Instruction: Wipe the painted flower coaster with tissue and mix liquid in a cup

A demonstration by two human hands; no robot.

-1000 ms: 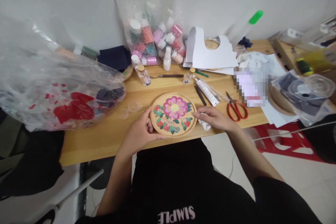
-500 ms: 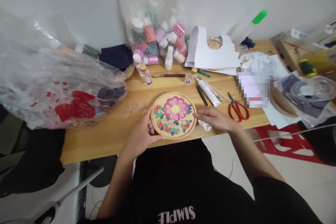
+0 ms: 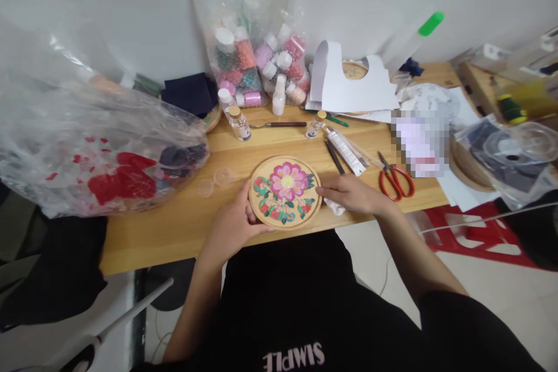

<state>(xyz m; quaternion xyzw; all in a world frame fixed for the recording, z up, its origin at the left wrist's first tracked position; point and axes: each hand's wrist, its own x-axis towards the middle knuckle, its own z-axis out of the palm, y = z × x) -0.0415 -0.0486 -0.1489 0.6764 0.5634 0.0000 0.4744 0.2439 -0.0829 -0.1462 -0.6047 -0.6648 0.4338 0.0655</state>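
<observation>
A round wooden plaque (image 3: 257, 209) with a raised rim is held tilted toward me at the front of the table. It shows a large pink flower and smaller green and orange-red ones, outlined in metallic lines. My left hand (image 3: 235, 221) grips its left and lower edge, thumb along the bottom rim and fingers curled behind. At the right rim, my right hand (image 3: 349, 193) pinches the edge with its fingertips; its other fingers are curled under and partly hidden. Below that hand lies a crumpled white tissue (image 3: 335, 207).
Orange-handled pliers (image 3: 396, 181), a white tube (image 3: 346, 152) and a black pen-like tool (image 3: 335, 157) lie to the right. Behind are small bottles (image 3: 239, 123), a dark-handled tool (image 3: 285, 124) and a bag of glitter jars (image 3: 244, 64). A large plastic bag (image 3: 100, 151) covers the left.
The plaque and both hands have shifted very slightly left in the picture, along with a small camera movement. The grip looks the same.
</observation>
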